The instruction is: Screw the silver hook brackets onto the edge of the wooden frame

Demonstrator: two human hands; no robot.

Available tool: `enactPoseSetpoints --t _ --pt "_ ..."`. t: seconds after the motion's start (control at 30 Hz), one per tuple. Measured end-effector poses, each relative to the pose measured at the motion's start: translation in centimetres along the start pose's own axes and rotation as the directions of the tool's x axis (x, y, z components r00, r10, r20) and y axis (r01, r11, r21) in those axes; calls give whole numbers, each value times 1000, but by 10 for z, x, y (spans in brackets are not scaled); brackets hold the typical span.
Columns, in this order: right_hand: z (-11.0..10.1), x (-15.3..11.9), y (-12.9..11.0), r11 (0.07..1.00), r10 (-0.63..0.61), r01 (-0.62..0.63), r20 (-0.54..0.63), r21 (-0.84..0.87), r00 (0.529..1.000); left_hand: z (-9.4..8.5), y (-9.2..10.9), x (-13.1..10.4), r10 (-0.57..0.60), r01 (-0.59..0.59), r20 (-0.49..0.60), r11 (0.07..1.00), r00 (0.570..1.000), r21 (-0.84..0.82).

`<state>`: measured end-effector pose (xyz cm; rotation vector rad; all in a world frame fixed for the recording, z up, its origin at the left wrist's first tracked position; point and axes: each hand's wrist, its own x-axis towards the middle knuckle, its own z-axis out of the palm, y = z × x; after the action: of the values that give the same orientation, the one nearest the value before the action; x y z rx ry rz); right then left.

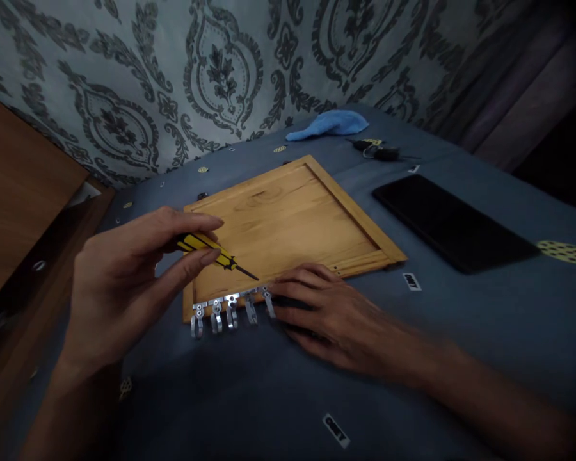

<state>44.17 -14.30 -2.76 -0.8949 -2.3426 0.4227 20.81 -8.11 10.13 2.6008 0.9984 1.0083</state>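
A wooden panel lies flat on the blue sheet, frame side up, likely so the surface beneath bears its weight. A metal hook strip runs along its near edge, the hooks reaching past the wood towards the person, which seems to leave them clear of the frame. The left hand grips a small yellow screwdriver between thumb and fingers, narrowly and near the shaft end of the handle, a hold that looks meant for fine aiming. The right hand rests over the near edge at the strip's right end, probably to steady strip and panel together; whether it pinches anything underneath cannot be told.

The left wrist rises from the lower left, thumb and forefinger pointing right, with the shaft slanting down to its tip just above the strip. The right forearm comes in low from the right, palm down, fingers slightly bent.
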Motion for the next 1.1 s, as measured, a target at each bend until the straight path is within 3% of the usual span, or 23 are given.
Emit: enactPoseSetpoints --t 0.43,0.87,1.1 --pt "-1 -2 4 998 -47 41 -131 -43 990 14 -13 -4 113 -112 180 994 977 -15" --pt "6 -5 7 994 -24 8 -139 -113 990 5 -7 -4 216 -232 218 971 952 53" --pt "9 -4 10 992 -14 -4 -135 -129 991 -4 -15 -14 201 -217 201 975 959 58"
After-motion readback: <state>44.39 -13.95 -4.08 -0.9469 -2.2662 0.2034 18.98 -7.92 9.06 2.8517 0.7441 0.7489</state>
